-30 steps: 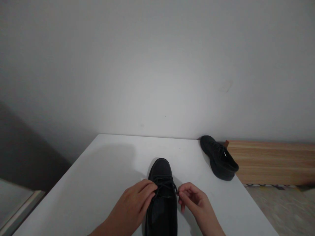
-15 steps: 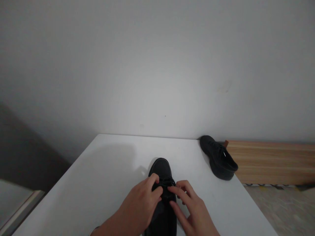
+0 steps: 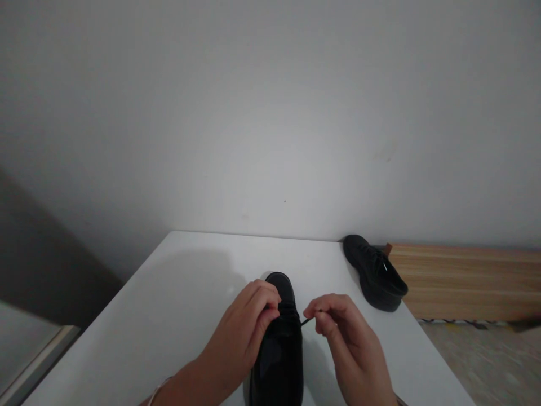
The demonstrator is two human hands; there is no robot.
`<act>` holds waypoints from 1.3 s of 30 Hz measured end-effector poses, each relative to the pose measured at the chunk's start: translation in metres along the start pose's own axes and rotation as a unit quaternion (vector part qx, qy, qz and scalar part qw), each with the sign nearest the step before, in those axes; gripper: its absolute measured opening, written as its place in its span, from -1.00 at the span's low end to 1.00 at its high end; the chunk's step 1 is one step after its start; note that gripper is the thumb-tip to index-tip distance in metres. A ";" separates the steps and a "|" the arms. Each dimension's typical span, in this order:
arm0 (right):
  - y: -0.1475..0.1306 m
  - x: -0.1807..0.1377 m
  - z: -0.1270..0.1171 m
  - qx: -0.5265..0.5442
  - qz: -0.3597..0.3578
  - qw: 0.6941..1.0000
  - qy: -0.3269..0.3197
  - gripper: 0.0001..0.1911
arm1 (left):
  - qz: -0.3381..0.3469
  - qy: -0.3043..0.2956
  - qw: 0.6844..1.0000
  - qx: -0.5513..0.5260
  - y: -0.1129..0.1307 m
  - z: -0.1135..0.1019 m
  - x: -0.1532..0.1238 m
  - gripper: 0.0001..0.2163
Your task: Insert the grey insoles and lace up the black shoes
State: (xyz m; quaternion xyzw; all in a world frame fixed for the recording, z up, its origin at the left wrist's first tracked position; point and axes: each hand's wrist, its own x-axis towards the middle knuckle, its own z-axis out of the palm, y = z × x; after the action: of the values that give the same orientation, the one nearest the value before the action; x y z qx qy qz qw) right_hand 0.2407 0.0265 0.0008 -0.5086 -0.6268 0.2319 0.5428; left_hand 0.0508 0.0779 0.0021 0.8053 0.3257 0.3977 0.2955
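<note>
A black lace-up shoe (image 3: 279,361) lies on the white table, its toe pointing towards the wall. At the left side of its lacing is my left hand (image 3: 247,324), thumb and fingers pinched together; whatever is between them is hidden. My right hand (image 3: 353,338) is just right of the shoe, thumb and forefinger closed on a black shoelace (image 3: 307,321). That lace runs taut from the shoe's right side up to my fingertips.
A second black shoe (image 3: 376,273) rests at the right edge of the white table (image 3: 181,293), near the wall (image 3: 270,124). Beyond that edge are a wood-grain board (image 3: 465,282) and the floor (image 3: 477,361).
My right hand has moved away to the right, now pulling a shoelace out sideways. The fingers of my left hand have closed into a pinch at the lacing.
</note>
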 end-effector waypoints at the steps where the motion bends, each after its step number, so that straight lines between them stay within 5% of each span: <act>1: -0.002 0.001 0.001 0.031 0.023 0.999 -0.002 -0.82 | -0.019 -0.010 1.000 -0.011 0.000 -0.001 0.001 -0.83; 8: 0.004 0.003 0.014 0.118 0.105 0.987 -0.043 -0.74 | -0.134 -0.076 0.981 -0.122 -0.004 0.010 0.002 -0.82; 15: -0.004 0.006 0.016 0.129 0.119 0.980 -0.090 -0.78 | -0.217 -0.012 0.941 -0.260 -0.013 0.033 0.006 -0.72; 19: -0.010 0.013 0.015 0.076 0.029 0.993 -0.087 -0.88 | -0.213 -0.019 0.930 -0.298 -0.009 0.038 0.006 -0.67; 27: 0.001 0.024 0.026 0.065 0.031 0.997 -0.004 -0.93 | -0.193 -0.051 0.927 -0.319 -0.005 0.033 0.002 -0.63; 34: 0.013 0.016 0.018 0.133 0.081 0.985 -0.069 -0.84 | -0.217 -0.040 0.922 -0.317 -0.005 0.027 0.002 -0.71; 39: 0.018 0.002 0.013 0.063 -0.003 0.996 -0.062 -0.88 | -0.209 -0.038 0.923 -0.320 -0.008 0.027 0.002 -0.75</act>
State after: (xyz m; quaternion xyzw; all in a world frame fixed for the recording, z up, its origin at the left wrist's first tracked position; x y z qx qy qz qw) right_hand 0.2365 0.0384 -0.0176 -0.4559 -0.6453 0.3003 0.5345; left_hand 0.0723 0.0788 -0.0168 0.5959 0.3304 0.3786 0.6264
